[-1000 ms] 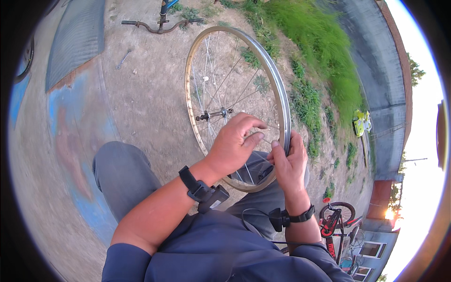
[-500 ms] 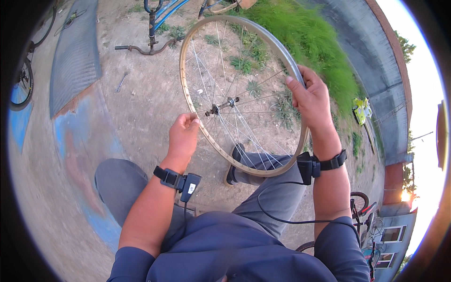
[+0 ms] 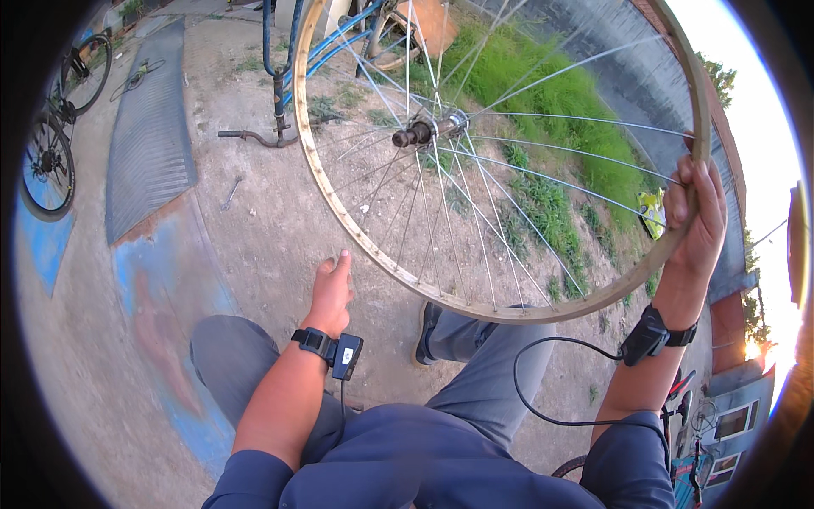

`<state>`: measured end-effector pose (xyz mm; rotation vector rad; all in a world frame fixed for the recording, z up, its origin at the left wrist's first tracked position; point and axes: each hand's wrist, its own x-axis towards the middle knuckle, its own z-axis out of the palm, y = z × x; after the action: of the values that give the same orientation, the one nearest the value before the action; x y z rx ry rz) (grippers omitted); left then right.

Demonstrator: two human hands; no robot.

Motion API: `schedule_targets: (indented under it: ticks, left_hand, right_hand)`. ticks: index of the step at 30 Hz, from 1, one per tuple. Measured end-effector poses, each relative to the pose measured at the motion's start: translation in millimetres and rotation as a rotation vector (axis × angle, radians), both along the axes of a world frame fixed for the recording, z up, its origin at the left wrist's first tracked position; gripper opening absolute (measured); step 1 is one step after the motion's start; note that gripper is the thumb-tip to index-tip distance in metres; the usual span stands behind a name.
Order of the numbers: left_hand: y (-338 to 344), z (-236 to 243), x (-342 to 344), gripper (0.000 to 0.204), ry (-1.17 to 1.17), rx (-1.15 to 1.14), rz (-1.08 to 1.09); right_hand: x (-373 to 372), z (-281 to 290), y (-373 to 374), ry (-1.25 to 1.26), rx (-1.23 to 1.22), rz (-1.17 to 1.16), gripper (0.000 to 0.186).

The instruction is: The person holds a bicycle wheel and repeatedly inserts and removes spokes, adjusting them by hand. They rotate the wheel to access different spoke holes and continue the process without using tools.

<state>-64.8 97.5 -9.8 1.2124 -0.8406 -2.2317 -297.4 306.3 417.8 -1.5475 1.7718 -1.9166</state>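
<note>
A bicycle wheel with no tyre is tilted up in front of me, its worn pale rim and thin metal spokes showing. Its hub has a dark axle end pointing left. My right hand is closed around the right side of the rim, fingers reaching in among the spokes. Just below the rim's lower left is my left hand, holding nothing, with one digit stretched upward and the others partly bent. A small gap seems to lie between that fingertip and the rim.
A blue bicycle frame with a rusty handlebar lies ahead. On the dirt to the left is a wrench, beside a corrugated sheet. Other bicycles stand at far left. Green grass grows along the wall.
The wheel has come up and to the right, looking larger, as my right hand carries it. My left hand has let go of the rim and sits slightly lower.
</note>
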Motion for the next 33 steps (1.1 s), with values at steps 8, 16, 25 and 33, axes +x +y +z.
schedule_targets:
  ticks: [8, 16, 25, 33]
  left_hand:
    - [-4, 34, -8, 0.06, 0.677, 0.232, 0.016]
    - [-20, 61, 0, 0.041, 0.647, 0.167, 0.339]
    - [-48, 104, 31, 0.041, 0.603, -0.184, 0.564]
    - [-59, 133, 57, 0.035, 0.42, -0.601, 0.696]
  right_hand:
    - [-13, -2, 43, -0.1, -0.176, 0.065, 0.046]
    - [-39, -29, 43, -0.195, -0.201, 0.025, 0.041]
    - [-96, -115, 25, -0.317, 0.027, -0.3, 0.04]
    - [-122, -213, 37, -0.36, 0.485, -0.456, 0.077]
